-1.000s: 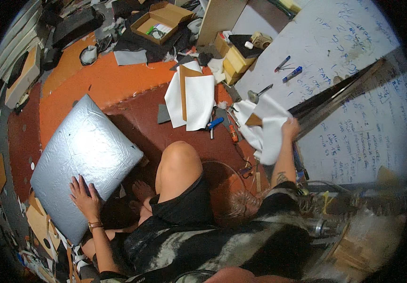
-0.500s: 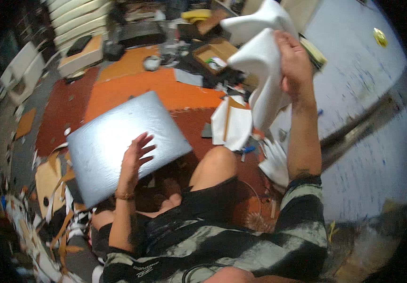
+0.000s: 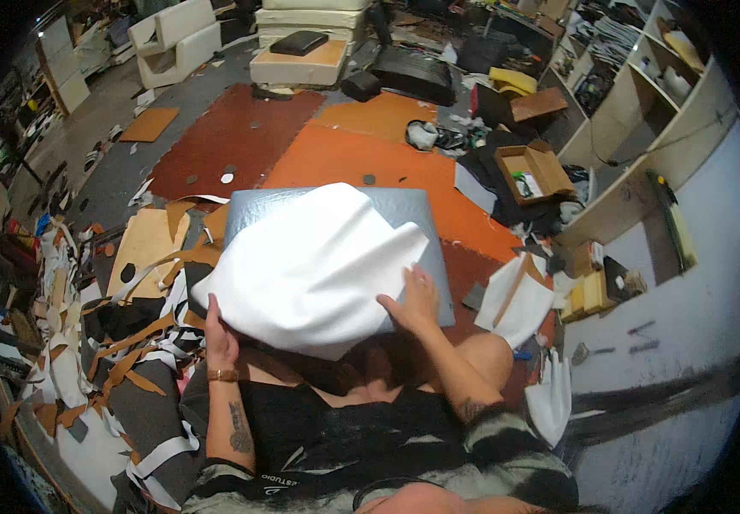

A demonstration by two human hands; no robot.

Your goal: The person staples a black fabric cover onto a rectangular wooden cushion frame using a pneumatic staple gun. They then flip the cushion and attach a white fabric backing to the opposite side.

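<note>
A rumpled white sheet of leather-like material lies draped over a shiny grey rectangular panel in front of my lap. The sheet hides most of the panel, whose far and right margins still show. At the sheet's near left edge is my left hand, fingers stretched upward and touching or very close to the material. My right hand rests on the sheet's right part with fingers apart and the thumb pointing left. Neither hand has the material gripped, as far as I can see.
Leather scraps and strips are heaped at the left. White cut pieces lie on the floor to the right. Farther off stand an open cardboard box, a shelf unit and white upholstered blocks. Orange matting covers the floor ahead.
The white sheet, held up at the right by my right hand before, now lies over the grey panel. The panel looks straighter, and my left hand has moved to the sheet's left edge.
</note>
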